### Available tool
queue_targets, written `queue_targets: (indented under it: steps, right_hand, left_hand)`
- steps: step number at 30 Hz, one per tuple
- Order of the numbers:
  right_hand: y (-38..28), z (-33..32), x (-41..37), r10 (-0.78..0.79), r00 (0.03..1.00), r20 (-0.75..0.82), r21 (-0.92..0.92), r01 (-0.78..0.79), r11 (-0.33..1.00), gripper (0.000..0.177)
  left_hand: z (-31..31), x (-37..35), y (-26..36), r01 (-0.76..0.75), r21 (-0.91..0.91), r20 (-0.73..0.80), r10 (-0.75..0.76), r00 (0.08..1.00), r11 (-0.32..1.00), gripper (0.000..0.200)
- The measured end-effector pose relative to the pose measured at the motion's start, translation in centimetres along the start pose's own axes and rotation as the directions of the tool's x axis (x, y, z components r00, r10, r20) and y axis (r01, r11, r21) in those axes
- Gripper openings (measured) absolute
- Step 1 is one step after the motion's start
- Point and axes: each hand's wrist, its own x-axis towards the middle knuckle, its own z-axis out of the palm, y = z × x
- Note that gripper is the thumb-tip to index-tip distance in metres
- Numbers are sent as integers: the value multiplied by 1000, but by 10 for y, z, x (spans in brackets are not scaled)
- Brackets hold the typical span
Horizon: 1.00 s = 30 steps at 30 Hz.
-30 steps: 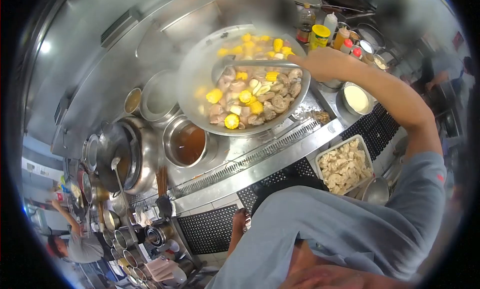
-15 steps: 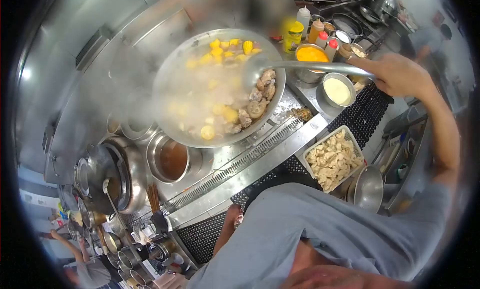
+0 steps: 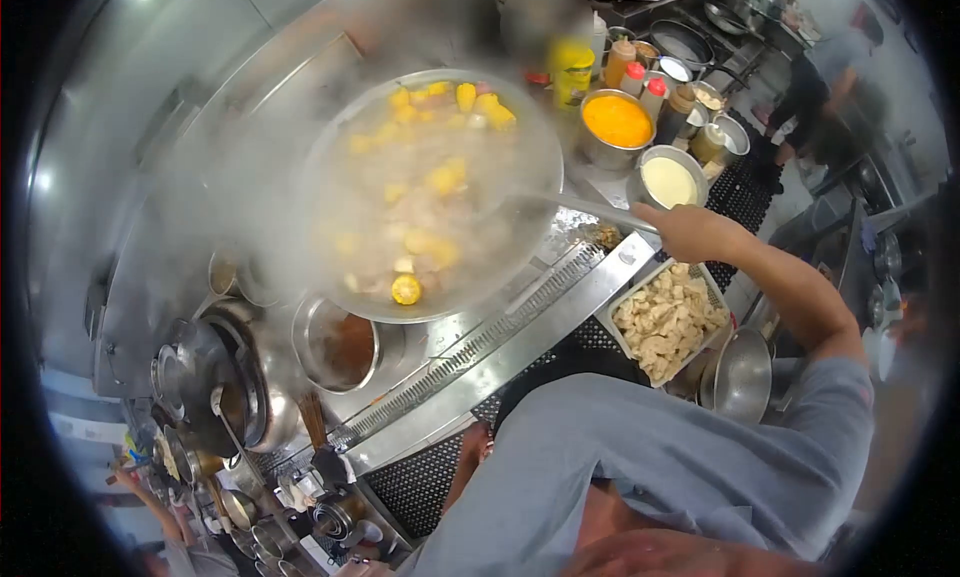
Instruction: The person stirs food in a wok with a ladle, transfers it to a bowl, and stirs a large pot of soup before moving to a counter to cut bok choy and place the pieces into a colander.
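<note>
My right hand [image 3: 690, 232] is closed around the handle of a long metal ladle [image 3: 600, 213]. The ladle's head is lost in steam over a large wide wok [image 3: 535, 267]. Inside the wok are yellow corn pieces [image 3: 406, 289] and other chunks blurred by steam. Low beside my grey shirt, my left hand [image 3: 478, 441] shows partly near the stove's front edge; its fingers cannot be made out.
Right of the wok stand a pot of orange liquid [image 3: 616, 121], a bowl of pale yellow liquid [image 3: 669, 182] and squeeze bottles [image 3: 632, 78]. A basket of pale chunks [image 3: 668, 322] sits below. A pot of brown liquid [image 3: 350, 349] is at left. Other people work farther off.
My right hand has come down and left with the ladle, its head now veiled by steam. Steam over the wok is thicker. The view has shifted slightly.
</note>
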Motion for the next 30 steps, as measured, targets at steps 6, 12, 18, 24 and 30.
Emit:
queue_targets:
  steps: [6, 12, 18, 24, 30]
  right_hand:
    - [6, 39, 25, -52, 997, -52, 80, 57, 995, 62]
    - [-5, 25, 3, -18, 936, -352, 412, 172, 895, 54]
    - [-28, -14, 98, 57, 826, -561, 193, 64, 979, 32]
    - [-62, -13, 150, 66, 878, -474, 36, -56, 998, 30]
    - [-86, -13, 184, 35, 987, 157, 750, -142, 646, 9]
  left_hand:
    - [62, 45, -146, -330, 421, 139, 299, 944, 845, 24]
    - [60, 34, -127, -302, 407, 105, 284, 953, 862, 34]
    - [12, 5, -34, 12, -54, 116, -6, 993, 998, 12]
    - [48, -16, -90, 55, -504, -26, -79, 997, 862, 13]
    - [117, -56, -160, 238, -628, 63, -256, 965, 741, 13]
